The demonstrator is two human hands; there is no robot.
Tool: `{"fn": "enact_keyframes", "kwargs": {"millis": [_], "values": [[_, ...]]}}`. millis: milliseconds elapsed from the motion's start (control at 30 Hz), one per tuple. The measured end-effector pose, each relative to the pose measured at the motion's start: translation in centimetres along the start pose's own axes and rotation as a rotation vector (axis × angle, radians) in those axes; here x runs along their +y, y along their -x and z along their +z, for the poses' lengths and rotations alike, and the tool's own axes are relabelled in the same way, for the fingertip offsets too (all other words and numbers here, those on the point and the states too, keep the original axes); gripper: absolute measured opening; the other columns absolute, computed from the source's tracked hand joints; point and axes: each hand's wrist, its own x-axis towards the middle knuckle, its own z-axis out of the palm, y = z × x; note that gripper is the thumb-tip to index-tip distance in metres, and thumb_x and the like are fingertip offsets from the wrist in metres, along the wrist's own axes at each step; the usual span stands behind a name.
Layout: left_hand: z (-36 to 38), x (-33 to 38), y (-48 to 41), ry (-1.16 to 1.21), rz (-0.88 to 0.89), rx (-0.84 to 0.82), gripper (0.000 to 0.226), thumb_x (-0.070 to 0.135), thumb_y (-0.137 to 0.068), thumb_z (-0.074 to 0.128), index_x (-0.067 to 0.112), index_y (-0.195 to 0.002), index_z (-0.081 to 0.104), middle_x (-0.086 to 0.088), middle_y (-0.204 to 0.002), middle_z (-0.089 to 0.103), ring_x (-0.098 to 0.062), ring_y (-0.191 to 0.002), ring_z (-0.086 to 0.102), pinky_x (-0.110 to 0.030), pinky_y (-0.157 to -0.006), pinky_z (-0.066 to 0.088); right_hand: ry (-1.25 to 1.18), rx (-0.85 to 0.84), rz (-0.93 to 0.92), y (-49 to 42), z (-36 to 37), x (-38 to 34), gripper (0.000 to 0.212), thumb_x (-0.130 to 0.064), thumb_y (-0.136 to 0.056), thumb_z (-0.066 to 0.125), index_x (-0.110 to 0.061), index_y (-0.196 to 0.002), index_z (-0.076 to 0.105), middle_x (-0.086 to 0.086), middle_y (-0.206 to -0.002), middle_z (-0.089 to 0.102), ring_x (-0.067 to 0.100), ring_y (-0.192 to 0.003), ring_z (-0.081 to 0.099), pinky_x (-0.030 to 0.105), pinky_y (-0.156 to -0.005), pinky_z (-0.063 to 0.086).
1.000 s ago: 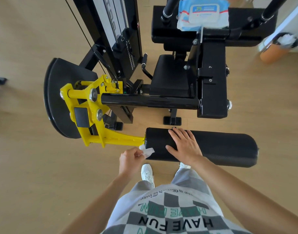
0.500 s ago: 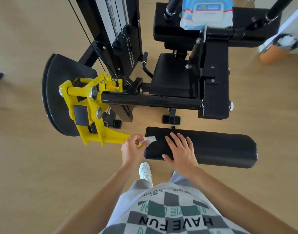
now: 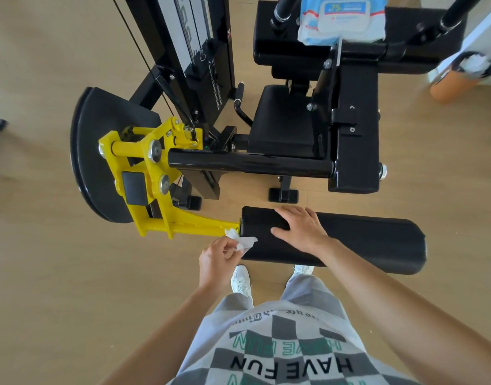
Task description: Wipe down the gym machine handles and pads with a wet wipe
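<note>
Two hands low in view: left hand (image 3: 215, 259) pinches crumpled wet wipe (image 3: 240, 239) at left end of roller pad (image 3: 377, 243) beside yellow arm (image 3: 194, 223), right hand (image 3: 302, 227) flat on pad, fingers slightly spread, wipe pack (image 3: 341, 18) farther back atop machine.

This place is a gym. A black machine (image 3: 352, 140) stands on a light wooden floor (image 3: 44, 273). It has a weight stack (image 3: 194, 31) at the far left, a padded seat (image 3: 283, 126) in the middle, a yellow arm (image 3: 155, 195) on the left and a long roller pad (image 3: 372, 243) at the near side.
</note>
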Motion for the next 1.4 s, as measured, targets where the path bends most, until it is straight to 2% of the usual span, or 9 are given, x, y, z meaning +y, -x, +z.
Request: {"fn": "enact_keyframes", "kwargs": {"millis": [67, 200, 433, 633, 800, 1000, 1133, 1300, 1400], "values": [[-0.3, 0.3, -0.4, 0.032, -0.009, 0.032, 0.017, 0.025, -0.081, 0.084, 0.02, -0.086, 0.068, 0.009, -0.092, 0.066, -0.01, -0.086, 0.064, -0.031, -0.074, 0.053, 0.006, -0.006, 0.037, -0.2, -0.7, -0.3, 0.069, -0.061, -0.095, 0.05, -0.031, -0.155, 0.036, -0.003, -0.163, 0.032, 0.022, -0.151, 0.025, 0.053, -0.125, 0.011], [-1.1, 1.8, -1.8, 0.116, -0.002, 0.134, 0.018, 0.023, -0.081, 0.083, 0.016, -0.094, 0.073, 0.011, -0.107, 0.062, -0.013, -0.092, 0.062, -0.025, -0.073, 0.051, 0.063, 0.178, 0.021, 2.0, -0.3, -1.3, 0.063, -0.052, -0.095, 0.058, -0.028, -0.151, 0.041, -0.001, -0.159, 0.036, 0.025, -0.147, 0.029, 0.052, -0.12, 0.018], [-0.6, 3.6, -3.9, 0.124, 0.032, 0.122, 0.015, 0.029, -0.09, 0.076, 0.023, -0.091, 0.062, 0.011, -0.087, 0.068, -0.014, -0.084, 0.065, -0.038, -0.071, 0.057, 0.048, 0.193, -0.021, 4.9, 3.0, -0.4, 0.069, -0.044, -0.097, 0.057, -0.028, -0.159, 0.03, 0.001, -0.166, 0.028, 0.028, -0.155, 0.017, 0.052, -0.125, 0.009], [0.7, 3.6, -3.7, -0.045, 0.279, 0.081, 0.02, 0.014, -0.098, 0.064, 0.018, -0.118, 0.061, 0.001, -0.092, 0.067, -0.017, -0.076, 0.061, -0.026, -0.062, 0.048, 0.032, 0.169, 0.005, 4.3, 2.5, -0.7, 0.07, -0.046, -0.096, 0.057, -0.03, -0.159, 0.029, 0.0, -0.165, 0.027, 0.027, -0.155, 0.014, 0.051, -0.125, 0.005], [0.0, 1.2, -3.7, -0.126, 0.449, 0.037, 0.017, -0.001, -0.09, 0.07, 0.015, -0.097, 0.069, -0.005, -0.102, 0.067, -0.015, -0.07, 0.063, -0.007, -0.053, 0.038, 0.04, 0.184, -0.009, 4.4, 2.8, -0.4, 0.07, -0.045, -0.096, 0.059, -0.028, -0.158, 0.031, 0.003, -0.164, 0.029, 0.029, -0.154, 0.016, 0.052, -0.125, 0.007], [-0.2, -0.7, -2.3, 0.015, 0.285, 0.004, 0.022, 0.006, -0.085, 0.079, 0.016, -0.104, 0.077, 0.0, -0.104, 0.073, -0.002, -0.067, 0.062, -0.008, -0.06, 0.05, 0.04, 0.174, 0.004, 4.3, 2.9, -0.5, 0.07, -0.044, -0.097, 0.059, -0.029, -0.159, 0.03, 0.002, -0.165, 0.027, 0.028, -0.155, 0.014, 0.051, -0.125, 0.005], [0.1, -0.5, -2.0, 0.12, 0.118, -0.008, 0.016, 0.018, -0.085, 0.081, 0.022, -0.101, 0.078, 0.009, -0.097, 0.07, -0.009, -0.08, 0.066, -0.024, -0.066, 0.057, 0.05, 0.162, 0.006, 4.2, 2.9, -0.4, 0.07, -0.046, -0.096, 0.058, -0.03, -0.158, 0.03, 0.001, -0.164, 0.027, 0.027, -0.155, 0.014, 0.051, -0.124, 0.006], [0.3, 1.6, -3.5, 0.156, 0.104, -0.004, 0.017, 0.013, -0.092, 0.075, 0.019, -0.108, 0.077, 0.009, -0.098, 0.065, 0.0, -0.084, 0.061, -0.009, -0.066, 0.048, 0.074, 0.1, -0.014, 3.1, 1.7, 0.3, 0.067, -0.05, -0.101, 0.05, -0.031, -0.16, 0.025, -0.002, -0.166, 0.024, 0.024, -0.155, 0.014, 0.048, -0.125, 0.006], [0.5, 2.0, -4.7, 0.15, 0.159, -0.028, 0.022, 0.011, -0.094, 0.072, 0.019, -0.115, 0.076, 0.009, -0.112, 0.067, -0.002, -0.093, 0.062, -0.011, -0.072, 0.052, 0.083, 0.016, -0.016, 2.2, 0.5, 0.6, 0.065, -0.052, -0.104, 0.041, -0.032, -0.162, 0.018, -0.003, -0.169, 0.018, 0.022, -0.156, 0.01, 0.046, -0.126, 0.005]]}}
